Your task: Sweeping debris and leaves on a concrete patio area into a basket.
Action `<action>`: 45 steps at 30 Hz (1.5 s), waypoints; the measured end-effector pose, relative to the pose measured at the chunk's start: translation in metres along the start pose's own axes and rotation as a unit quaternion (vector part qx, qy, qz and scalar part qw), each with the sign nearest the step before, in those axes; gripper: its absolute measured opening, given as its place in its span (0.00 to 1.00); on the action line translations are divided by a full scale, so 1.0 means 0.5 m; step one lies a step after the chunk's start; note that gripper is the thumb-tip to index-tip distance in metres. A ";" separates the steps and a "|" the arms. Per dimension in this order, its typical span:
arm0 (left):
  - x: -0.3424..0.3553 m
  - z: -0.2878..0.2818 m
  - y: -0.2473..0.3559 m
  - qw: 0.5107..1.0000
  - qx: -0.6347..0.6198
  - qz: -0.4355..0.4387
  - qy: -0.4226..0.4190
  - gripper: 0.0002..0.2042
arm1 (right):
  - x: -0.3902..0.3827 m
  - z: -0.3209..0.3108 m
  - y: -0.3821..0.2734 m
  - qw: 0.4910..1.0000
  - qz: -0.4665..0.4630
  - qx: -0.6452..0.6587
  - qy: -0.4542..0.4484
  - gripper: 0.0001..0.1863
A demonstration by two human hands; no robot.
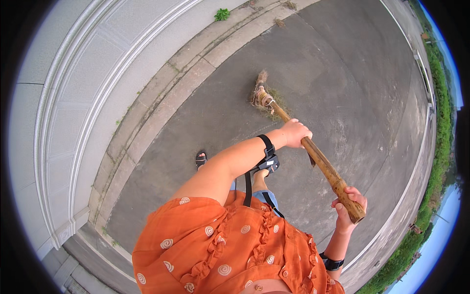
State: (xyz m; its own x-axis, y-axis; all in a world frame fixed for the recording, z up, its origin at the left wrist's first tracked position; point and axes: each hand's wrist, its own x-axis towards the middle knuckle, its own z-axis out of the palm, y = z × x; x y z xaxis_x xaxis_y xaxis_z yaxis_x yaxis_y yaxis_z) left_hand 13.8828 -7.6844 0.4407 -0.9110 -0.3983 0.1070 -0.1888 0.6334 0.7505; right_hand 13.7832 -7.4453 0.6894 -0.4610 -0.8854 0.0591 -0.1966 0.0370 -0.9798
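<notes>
Grey paving (352, 63) fills the middle of this outdoor space, seamed and darkly stained in places. A pale moulded wall (68, 103) curves from eight to eleven o'clock, with a concrete strip (161, 105) along its foot; green growth (443, 122) lines the far edge around three o'clock. The wooden-handled broom (322, 165) slants from four o'clock to its bound head at one o'clock, beside grassy scraps (280, 96). The left hand (295, 133) has its fingers wrapped round the handle's middle; the right hand's (353, 208) grip its end.

Two grips (295, 133), one broom (320, 160), two black armbands (332, 263), one orange top (235, 236) and two feet (201, 158) show.
</notes>
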 end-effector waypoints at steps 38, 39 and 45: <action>0.935 -0.023 -0.082 0.993 -0.112 0.018 -0.022 0.08 | 0.879 -0.585 0.064 0.995 0.091 0.033 0.020 0.19; 1.003 -0.013 -0.056 0.991 -0.127 0.026 -0.040 0.07 | 0.890 -0.616 0.044 0.997 0.056 0.015 0.048 0.18; 1.228 -0.028 -0.047 0.978 -0.167 0.122 -0.036 0.07 | 1.015 -0.639 0.009 0.964 -0.160 -0.211 -0.019 0.20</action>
State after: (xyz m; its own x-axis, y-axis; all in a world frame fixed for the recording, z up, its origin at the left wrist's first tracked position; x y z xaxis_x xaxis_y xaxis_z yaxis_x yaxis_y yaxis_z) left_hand 13.3333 -7.9532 0.4979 -0.9393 -0.2073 0.2734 0.1578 0.4467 0.8807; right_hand 13.2716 -7.7465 0.7759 -0.2885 -0.8988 0.3299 -0.6613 -0.0622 -0.7476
